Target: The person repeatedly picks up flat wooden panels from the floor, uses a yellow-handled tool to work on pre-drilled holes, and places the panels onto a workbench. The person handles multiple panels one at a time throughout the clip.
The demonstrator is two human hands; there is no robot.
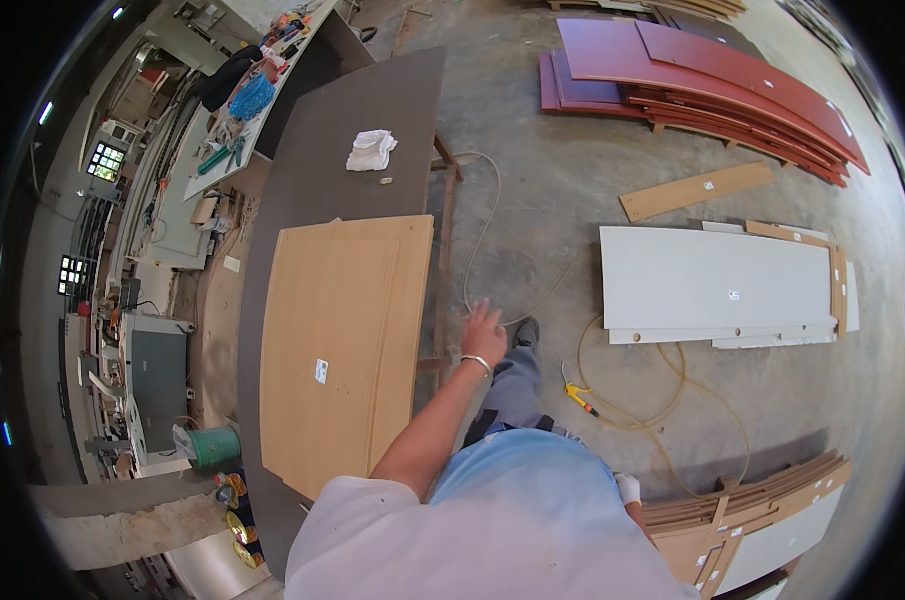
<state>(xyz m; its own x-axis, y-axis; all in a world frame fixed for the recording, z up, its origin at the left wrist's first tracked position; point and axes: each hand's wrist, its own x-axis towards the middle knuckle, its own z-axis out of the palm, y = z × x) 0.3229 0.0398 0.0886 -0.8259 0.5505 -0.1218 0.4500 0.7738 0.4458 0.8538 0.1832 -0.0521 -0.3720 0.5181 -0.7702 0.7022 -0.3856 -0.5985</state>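
Note:
My left hand (485, 335) is held out over the floor just right of the workbench, fingers stretched and a bracelet on the wrist; it holds nothing. Closest to it is a wood-coloured panel (343, 320) with a small white label, lying on the dark bench top (358, 90). Low on my right side hangs my right hand (628, 488), in what looks like a white glove. Its fingers are mostly hidden, close to a stack of boards (763, 510).
A white cloth (372, 150) lies on the bench. On the floor are white panels (718, 285), a stack of red panels (713, 75), a wood strip (698, 190), a yellow air gun (579, 398) and its looping hose (663, 420). A cluttered side table (263, 120) stands far left.

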